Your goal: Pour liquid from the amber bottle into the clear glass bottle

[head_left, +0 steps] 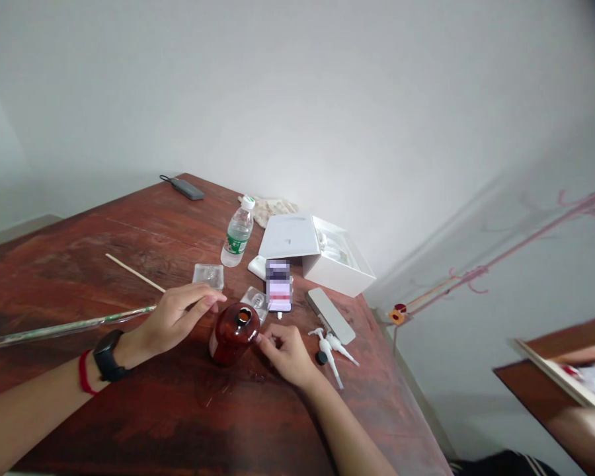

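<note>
A brown bottle (227, 340) with an uncapped, open neck stands upright on the table between my hands. My left hand (181, 318) is just left of its neck, thumb and index finger pinched close together; whatever may be between them is too small to make out. On the other side, my right hand (288, 354) has its fingers curled, with thumb and fingertips against the bottle's right side. Behind the bottle are two clear square glass-like pieces, one on the left (208, 276) and one partly hidden by the bottle (256, 301).
A water bottle (237, 235), a phone (279, 287) and an open white box (340, 268) are farther back. Right of my right hand lie white pump heads (328, 354), a black cap (321, 357) and a grey case (331, 315). A thin stick (133, 272) lies left.
</note>
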{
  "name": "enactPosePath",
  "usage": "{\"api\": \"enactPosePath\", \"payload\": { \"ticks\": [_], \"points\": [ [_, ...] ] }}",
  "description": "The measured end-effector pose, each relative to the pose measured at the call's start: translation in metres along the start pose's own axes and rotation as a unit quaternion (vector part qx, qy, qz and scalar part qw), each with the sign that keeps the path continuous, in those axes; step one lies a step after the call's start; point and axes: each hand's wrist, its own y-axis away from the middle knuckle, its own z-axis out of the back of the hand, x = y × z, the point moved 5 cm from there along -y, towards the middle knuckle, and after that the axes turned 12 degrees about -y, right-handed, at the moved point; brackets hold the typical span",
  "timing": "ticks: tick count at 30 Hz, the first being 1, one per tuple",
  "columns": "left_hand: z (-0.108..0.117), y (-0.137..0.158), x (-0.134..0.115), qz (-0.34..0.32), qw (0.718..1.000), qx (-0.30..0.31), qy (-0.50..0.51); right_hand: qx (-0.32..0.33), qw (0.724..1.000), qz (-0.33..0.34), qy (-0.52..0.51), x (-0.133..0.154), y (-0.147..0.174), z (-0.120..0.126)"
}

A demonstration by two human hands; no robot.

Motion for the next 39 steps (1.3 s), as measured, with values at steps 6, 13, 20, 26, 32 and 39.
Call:
{"api": "enactPosePath", "payload": {
  "ticks": [6, 13, 20, 26, 32, 39],
  "points": [
    [0.009, -0.005, 0.009, 0.012, 0.995, -0.067, -0.069, 0.016, 1.0, 0.002, 0.0, 0.002, 0.004, -0.001],
    [0.0, -0.006, 0.024, 0.072, 0.988, -0.066, -0.117, -0.022, 1.0, 0.004, 0.001, 0.008, 0.003, 0.008],
    [-0.015, 0.002, 0.045, 0.113, 0.981, -0.011, -0.16, -0.018, 1.0, 0.01, -0.001, 0.0, -0.001, 0.003],
    [-0.024, 0.006, 0.064, 0.139, 0.975, 0.038, -0.169, -0.029, 0.999, 0.015, -0.008, -0.008, -0.003, 0.005],
    [-0.021, 0.005, 0.071, 0.157, 0.972, 0.032, -0.17, -0.007, 1.0, 0.01, -0.016, -0.011, -0.003, 0.003],
    [-0.021, 0.005, 0.077, 0.185, 0.972, 0.049, -0.136, -0.005, 1.0, 0.011, 0.004, -0.01, -0.005, 0.004]
  ]
}}
